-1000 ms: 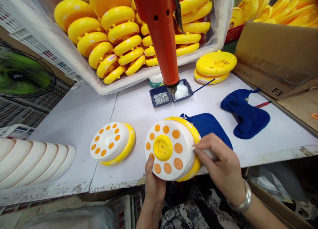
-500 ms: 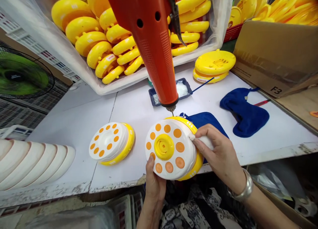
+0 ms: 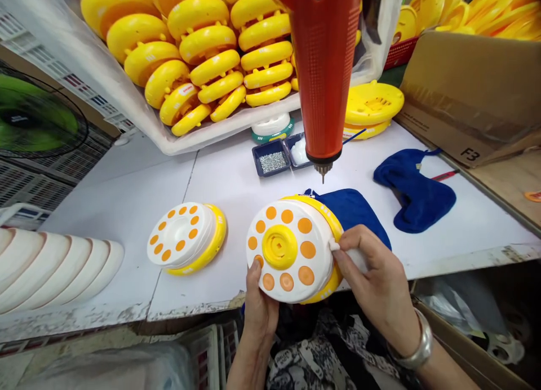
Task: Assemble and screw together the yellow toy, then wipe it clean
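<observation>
In my left hand [image 3: 260,297] I hold a round white-and-yellow plastic toy piece [image 3: 291,255], tilted toward me over the table's front edge. Its white face carries a ring of orange dots around a yellow hub [image 3: 279,247]. My right hand [image 3: 376,277] pinches a small white cloth [image 3: 335,245] at the right rim of the white face; part of the cloth is hidden behind my fingers. A dark blue fabric piece [image 3: 359,215] lies behind the toy piece. Left of it, a similar dotted assembly [image 3: 177,238] rests on the table.
A red electric screwdriver [image 3: 325,80] hangs above the table [image 3: 127,181]. Behind stand a blue screw tray [image 3: 273,159] and a bin of yellow shells [image 3: 203,29]. At right are another blue fabric piece [image 3: 416,193] and a carton [image 3: 469,97]. Stacked white rings [image 3: 59,271] lie left.
The hanging screwdriver has swung right and up, away from the toy piece. My right hand and the cloth have shifted slightly right and down along the rim. My left hand keeps its grip.
</observation>
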Demonstrator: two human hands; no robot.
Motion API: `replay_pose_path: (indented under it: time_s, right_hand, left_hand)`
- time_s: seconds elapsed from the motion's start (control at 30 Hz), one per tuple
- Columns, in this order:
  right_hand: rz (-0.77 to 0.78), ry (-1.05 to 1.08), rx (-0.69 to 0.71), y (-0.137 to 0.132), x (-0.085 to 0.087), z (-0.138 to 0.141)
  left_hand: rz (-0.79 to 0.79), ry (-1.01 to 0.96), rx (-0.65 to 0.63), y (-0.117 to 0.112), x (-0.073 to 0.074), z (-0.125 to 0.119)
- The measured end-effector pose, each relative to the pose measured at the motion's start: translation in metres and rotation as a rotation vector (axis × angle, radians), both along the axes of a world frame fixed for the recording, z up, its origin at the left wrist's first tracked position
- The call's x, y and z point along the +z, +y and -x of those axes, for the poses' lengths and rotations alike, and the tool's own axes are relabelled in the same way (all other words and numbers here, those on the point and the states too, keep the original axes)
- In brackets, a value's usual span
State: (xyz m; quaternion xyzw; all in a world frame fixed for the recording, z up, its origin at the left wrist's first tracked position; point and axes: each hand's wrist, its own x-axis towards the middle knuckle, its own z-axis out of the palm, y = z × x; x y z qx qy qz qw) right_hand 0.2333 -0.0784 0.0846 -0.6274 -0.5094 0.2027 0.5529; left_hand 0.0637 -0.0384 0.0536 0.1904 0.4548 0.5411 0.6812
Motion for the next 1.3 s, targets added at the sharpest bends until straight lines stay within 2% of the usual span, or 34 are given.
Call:
replay_pose_path:
  time_s: [0.27, 0.43, 0.7, 1.3]
  right_hand:
    - [-0.022, 0.003, 0.042, -0.0047, -0.0036, 0.0002]
    - [-0.044, -0.04, 0.005, -0.0004, -0.0044, -0.0039]
    - [-0.063, -0.054, 0.041, -0.0017, -0.0058, -0.0061]
    - [-0.124, -0.092, 0.011, 0.0024, -0.0053, -0.0057]
  left_hand:
    - [0.016, 0.007, -0.006, 0.0018, -0.0038, 0.0019]
    - [-0.006, 0.002, -0.015, 0.002, -0.0031, 0.0011]
    - [-0.008, 0.013, -0.015, 0.0021, -0.0022, 0.0001]
    - [0.018, 0.037, -0.008, 0.0021, -0.0017, 0.0031]
